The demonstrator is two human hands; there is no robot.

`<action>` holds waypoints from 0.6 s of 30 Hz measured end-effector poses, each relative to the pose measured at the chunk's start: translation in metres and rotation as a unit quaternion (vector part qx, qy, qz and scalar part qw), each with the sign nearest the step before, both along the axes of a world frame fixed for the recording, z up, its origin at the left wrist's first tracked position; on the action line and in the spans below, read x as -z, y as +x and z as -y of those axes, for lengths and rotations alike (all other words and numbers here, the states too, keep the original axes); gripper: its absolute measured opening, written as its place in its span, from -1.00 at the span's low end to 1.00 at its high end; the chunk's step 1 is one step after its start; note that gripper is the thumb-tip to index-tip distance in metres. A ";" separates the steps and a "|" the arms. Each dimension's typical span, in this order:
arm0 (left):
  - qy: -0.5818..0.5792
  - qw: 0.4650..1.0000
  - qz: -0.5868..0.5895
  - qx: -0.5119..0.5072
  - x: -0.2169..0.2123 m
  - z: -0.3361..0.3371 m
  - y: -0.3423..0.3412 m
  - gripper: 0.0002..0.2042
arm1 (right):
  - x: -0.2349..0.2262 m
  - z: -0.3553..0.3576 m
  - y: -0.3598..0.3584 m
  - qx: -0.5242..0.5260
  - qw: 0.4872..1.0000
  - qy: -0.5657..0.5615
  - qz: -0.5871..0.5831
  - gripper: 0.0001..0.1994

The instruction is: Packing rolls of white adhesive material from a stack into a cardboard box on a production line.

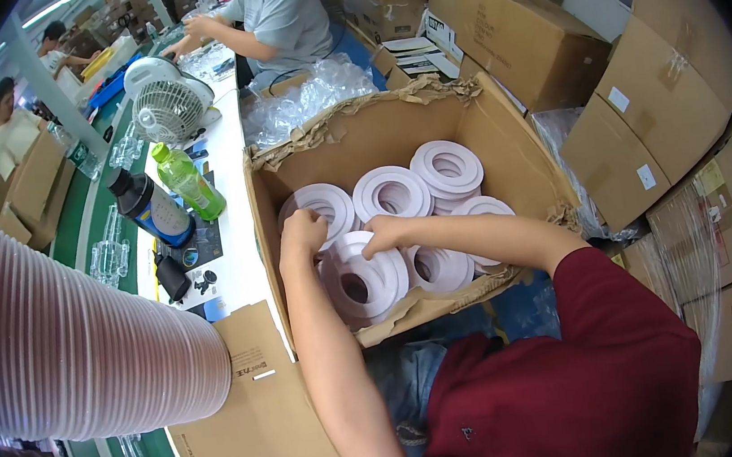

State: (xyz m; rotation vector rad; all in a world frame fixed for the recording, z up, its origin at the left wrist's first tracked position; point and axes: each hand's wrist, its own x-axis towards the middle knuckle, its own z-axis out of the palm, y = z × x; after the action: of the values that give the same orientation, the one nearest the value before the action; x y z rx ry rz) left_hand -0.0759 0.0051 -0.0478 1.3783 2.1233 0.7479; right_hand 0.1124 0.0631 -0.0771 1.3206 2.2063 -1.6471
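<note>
Both of my arms reach into an open cardboard box (281,177) holding several stacks of pale pink flat rings. My left hand (305,232) is closed at the far left edge of the front-left ring stack (378,287), close to the back-left ring stack (326,199). Across from it, my right hand (387,233) bends its fingers over the upper right edge of the same front-left stack. The rings there sit tilted, and some fingertips are hidden. More ring stacks (447,168) stand behind and to the right.
At left, a tall column of stacked pinkish rings (98,331) rises beside a cardboard flap (253,422). The white worktable (237,243) carries a fan (167,102), green bottle (189,181) and dark bottle (151,208). Cartons (635,135) crowd the right; a co-worker (279,17) sits ahead.
</note>
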 end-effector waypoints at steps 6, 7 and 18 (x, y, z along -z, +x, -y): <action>0.103 0.991 -0.083 -0.006 -0.031 -0.004 0.034 -0.74 | -0.038 -0.046 0.039 0.065 0.983 -0.067 -0.156 -0.69; 0.126 0.992 -0.026 0.019 -0.034 -0.005 0.040 -0.70 | -0.052 -0.043 0.045 0.087 0.976 -0.055 -0.192 -0.63; -0.013 0.876 0.476 0.082 -0.023 -0.013 0.078 -0.18 | -0.045 -0.030 0.022 0.283 0.896 0.046 -0.338 -0.49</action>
State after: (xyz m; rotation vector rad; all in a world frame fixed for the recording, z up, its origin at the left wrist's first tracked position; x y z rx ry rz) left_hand 0.0019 0.0178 -0.0248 0.8590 1.2116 1.0366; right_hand 0.1345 0.0930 -0.0324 1.7394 2.3856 -2.5709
